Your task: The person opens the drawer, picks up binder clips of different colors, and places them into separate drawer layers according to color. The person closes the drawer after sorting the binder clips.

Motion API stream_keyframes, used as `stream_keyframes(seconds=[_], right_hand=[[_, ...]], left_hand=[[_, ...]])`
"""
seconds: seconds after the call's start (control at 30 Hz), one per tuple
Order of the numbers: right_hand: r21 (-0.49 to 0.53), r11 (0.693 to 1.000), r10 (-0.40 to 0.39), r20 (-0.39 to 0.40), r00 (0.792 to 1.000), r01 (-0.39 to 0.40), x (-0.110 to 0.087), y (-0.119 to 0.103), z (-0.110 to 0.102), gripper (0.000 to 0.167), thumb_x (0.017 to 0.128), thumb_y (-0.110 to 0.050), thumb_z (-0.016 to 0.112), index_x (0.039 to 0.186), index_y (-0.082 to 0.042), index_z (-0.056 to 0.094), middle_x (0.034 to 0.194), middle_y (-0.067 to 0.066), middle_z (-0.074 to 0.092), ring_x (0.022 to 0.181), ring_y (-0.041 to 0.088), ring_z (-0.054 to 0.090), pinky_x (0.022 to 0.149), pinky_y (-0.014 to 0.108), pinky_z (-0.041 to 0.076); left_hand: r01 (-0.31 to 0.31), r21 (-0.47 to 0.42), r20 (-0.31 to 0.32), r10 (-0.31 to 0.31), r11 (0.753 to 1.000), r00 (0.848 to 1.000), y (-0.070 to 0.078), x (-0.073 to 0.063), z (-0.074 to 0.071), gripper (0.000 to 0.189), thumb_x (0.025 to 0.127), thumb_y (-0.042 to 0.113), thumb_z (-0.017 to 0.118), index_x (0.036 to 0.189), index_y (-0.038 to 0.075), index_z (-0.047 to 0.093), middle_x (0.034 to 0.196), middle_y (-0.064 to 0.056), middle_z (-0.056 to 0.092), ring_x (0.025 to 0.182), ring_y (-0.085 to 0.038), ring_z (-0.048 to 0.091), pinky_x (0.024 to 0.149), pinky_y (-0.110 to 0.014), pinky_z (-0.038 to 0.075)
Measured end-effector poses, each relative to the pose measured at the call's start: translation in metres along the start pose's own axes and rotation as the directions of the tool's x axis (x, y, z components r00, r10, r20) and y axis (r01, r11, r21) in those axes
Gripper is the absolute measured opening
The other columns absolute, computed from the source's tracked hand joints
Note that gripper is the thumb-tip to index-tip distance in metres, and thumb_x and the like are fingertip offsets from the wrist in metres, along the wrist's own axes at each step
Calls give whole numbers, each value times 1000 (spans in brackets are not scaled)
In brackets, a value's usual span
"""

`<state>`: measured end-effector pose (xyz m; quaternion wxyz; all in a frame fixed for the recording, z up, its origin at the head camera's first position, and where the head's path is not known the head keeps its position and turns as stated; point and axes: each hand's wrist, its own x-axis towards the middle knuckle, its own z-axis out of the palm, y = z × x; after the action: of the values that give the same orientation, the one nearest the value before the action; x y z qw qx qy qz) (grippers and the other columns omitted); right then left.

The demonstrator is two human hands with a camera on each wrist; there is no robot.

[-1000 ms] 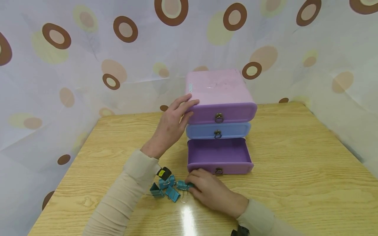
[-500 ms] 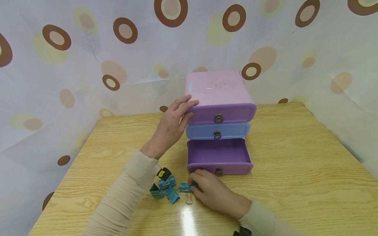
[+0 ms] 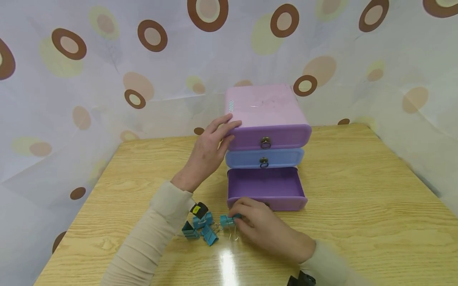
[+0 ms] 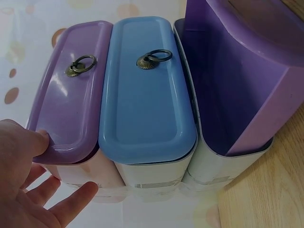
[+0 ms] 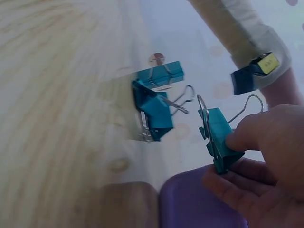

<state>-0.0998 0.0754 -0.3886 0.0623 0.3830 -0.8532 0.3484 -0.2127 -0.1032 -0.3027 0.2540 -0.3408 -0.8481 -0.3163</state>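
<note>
My right hand (image 3: 272, 230) pinches a teal binder clip (image 5: 221, 130) between thumb and fingers, just in front of the lowest drawer. Its wire handles stick out in the right wrist view. The left hand (image 3: 205, 153) rests at the upper left corner of a small drawer unit (image 3: 264, 105) with a pink top. In the left wrist view, the thumb touches the purple top drawer (image 4: 71, 90) and the other fingers extend along the side. Below it, the blue middle drawer (image 3: 282, 158) is closed. The purple bottom drawer (image 3: 266, 186) is pulled out, with nothing visible inside.
Several teal binder clips (image 3: 209, 235) lie in a loose cluster on the wooden table (image 3: 358, 222), left of the right hand. A patterned sheet (image 3: 171, 71) covers the wall behind. A black strap device (image 3: 198, 209) sits at the left wrist.
My right hand has drawn one binder clip slightly rightward and up, away from the cluster, its handles now hanging down. The left hand and the drawers have stayed put.
</note>
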Motion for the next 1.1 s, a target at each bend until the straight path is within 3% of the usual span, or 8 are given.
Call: stream_keyframes(seconds=[0.17,0.27,0.47,0.63,1.1], right_hand=[[5,996,-82,-130,988,84,8,4,-17,16,89,3,67,100,-8,69,102,1,67,86,9,62,72,21,55],[11,997,-68,-179,982,71,11,8,-28,17,88,4,68,100,-8,69,103,2,67,86,10,63,72,22,56],[11,996,84,-169,982,-83,15,20,-43,16,91,2,67,104,-7,69,108,4,68,94,16,68,79,30,60],[13,974,225,-153,962,-225,17,28,-46,15,95,-5,64,109,-8,69,111,5,68,97,19,68,81,34,59],[-53,914,394,-120,911,-402,27,42,-40,11,95,-8,65,104,-8,70,101,6,68,78,14,57,67,28,49]], left_hand=[[5,0,8,-5,1000,1000,0,0,1,35,102,12,55,136,14,60,148,-9,49,124,-22,60,82,-28,56],[3,4,7,-3,1000,1000,0,0,1,35,101,12,55,136,14,60,148,-10,49,124,-22,60,83,-28,56],[-4,9,4,4,1000,1000,-2,0,2,35,101,12,56,135,14,60,148,-10,49,122,-23,61,81,-27,56],[-3,11,3,3,1000,1000,-2,-1,3,35,101,12,56,136,13,60,148,-10,49,125,-22,59,87,-28,57],[3,3,-5,-3,1000,1000,-1,0,1,35,101,11,56,136,13,60,147,-11,50,122,-22,61,85,-28,57]])
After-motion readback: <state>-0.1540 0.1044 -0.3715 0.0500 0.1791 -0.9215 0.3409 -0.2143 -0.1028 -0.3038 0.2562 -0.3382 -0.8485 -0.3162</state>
